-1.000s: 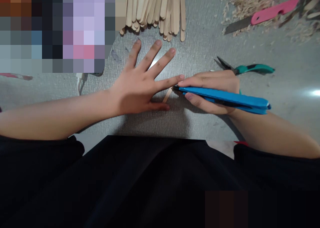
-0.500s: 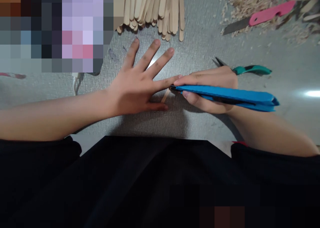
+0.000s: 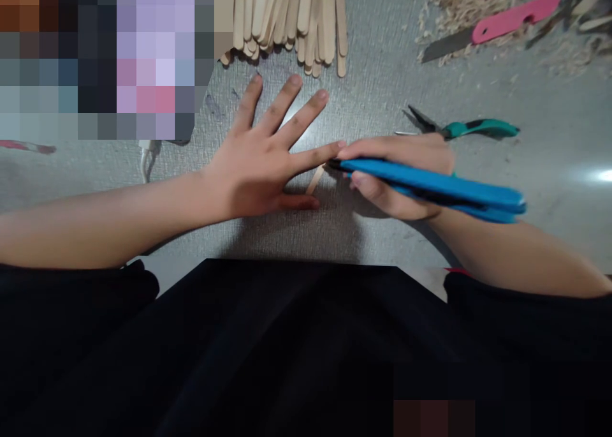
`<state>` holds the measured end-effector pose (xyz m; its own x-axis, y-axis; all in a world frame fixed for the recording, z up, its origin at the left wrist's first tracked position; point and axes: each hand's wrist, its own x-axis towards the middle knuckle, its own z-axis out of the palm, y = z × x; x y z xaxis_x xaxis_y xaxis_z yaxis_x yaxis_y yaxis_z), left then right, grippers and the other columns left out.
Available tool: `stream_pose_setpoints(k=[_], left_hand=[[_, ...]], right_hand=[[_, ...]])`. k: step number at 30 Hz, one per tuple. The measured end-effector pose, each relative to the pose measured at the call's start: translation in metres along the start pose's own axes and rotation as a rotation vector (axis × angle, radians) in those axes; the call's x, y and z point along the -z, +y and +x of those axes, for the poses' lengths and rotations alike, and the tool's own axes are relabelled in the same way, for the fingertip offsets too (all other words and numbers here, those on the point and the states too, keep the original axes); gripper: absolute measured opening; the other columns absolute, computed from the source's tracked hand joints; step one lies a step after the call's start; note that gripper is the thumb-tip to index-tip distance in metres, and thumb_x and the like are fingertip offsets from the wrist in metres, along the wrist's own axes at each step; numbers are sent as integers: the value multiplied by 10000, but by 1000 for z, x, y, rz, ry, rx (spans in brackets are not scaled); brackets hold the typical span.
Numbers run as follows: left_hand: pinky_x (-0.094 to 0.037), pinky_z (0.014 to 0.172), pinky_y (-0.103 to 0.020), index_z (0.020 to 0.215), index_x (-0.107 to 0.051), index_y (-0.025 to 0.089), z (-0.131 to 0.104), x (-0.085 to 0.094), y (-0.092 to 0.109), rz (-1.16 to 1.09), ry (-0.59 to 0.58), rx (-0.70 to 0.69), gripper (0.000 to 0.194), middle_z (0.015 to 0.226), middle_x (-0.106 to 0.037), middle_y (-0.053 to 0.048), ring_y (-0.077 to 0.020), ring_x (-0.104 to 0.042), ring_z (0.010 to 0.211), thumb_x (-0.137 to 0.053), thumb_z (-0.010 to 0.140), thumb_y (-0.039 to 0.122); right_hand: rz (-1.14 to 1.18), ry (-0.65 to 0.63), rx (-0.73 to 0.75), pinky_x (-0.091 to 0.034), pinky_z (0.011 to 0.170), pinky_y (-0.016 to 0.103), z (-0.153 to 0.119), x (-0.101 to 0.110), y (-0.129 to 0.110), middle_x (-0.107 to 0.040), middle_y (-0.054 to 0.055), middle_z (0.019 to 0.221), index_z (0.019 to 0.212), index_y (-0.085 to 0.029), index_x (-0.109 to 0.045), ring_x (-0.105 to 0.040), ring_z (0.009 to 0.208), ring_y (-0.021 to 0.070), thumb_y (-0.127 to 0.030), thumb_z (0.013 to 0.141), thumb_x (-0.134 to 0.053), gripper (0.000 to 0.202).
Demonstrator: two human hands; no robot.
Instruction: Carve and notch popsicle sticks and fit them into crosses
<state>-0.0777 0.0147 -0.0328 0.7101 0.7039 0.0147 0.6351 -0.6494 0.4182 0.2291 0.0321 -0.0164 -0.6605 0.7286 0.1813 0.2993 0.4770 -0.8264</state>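
Note:
My left hand (image 3: 272,153) lies palm down on the grey table with its fingers spread. Between its thumb and index finger a small wooden stick piece (image 3: 315,179) shows in part; the index fingertip hides some of that area. Closed round a blue cutter knife (image 3: 440,180), my right hand (image 3: 396,175) rests just right of the left index fingertip. The knife's dark tip points left and meets the upper end of the stick piece. The knife's back end sticks out to the right over the wrist.
Many wooden sticks (image 3: 287,16) lie at the top centre. Pliers with green handles (image 3: 482,128) are beyond my right hand. A pink-handled blade (image 3: 516,17) lies by wood shavings (image 3: 466,6) at the upper right. A white cable (image 3: 145,162) is on the left.
The knife's back end has swung slightly toward me and left, tilting the knife a little. My right hand has shifted slightly, showing more of the pliers. My left hand stays spread in nearly the same place.

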Motion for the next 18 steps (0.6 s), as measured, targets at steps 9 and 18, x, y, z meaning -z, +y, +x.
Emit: stream_pose_setpoints(k=[9, 18], left_hand=[[-37, 1399, -1002, 1876, -325, 517, -1, 2, -2, -45, -34, 7, 1058, 2025, -216, -58, -541, -86, 1888, -857, 967, 622], [-10, 1411, -969, 1853, -391, 493, 0, 0, -3, -51, 12, -8, 1017, 2025, -161, -18, -545, -116, 1878, -879, 962, 557]], right_hand=[[-45, 97, -65, -730, 847, 448, -6, 0, -8, -908, 12, 1178, 1363, -380, -791, -888, 937, 266, -363, 1050, -773, 314], [-216, -197, 289, -636, 744, 349, -9, -3, 0, -874, -24, 1015, 1434, -352, -705, -817, 777, 208, -210, 1159, -623, 321]])
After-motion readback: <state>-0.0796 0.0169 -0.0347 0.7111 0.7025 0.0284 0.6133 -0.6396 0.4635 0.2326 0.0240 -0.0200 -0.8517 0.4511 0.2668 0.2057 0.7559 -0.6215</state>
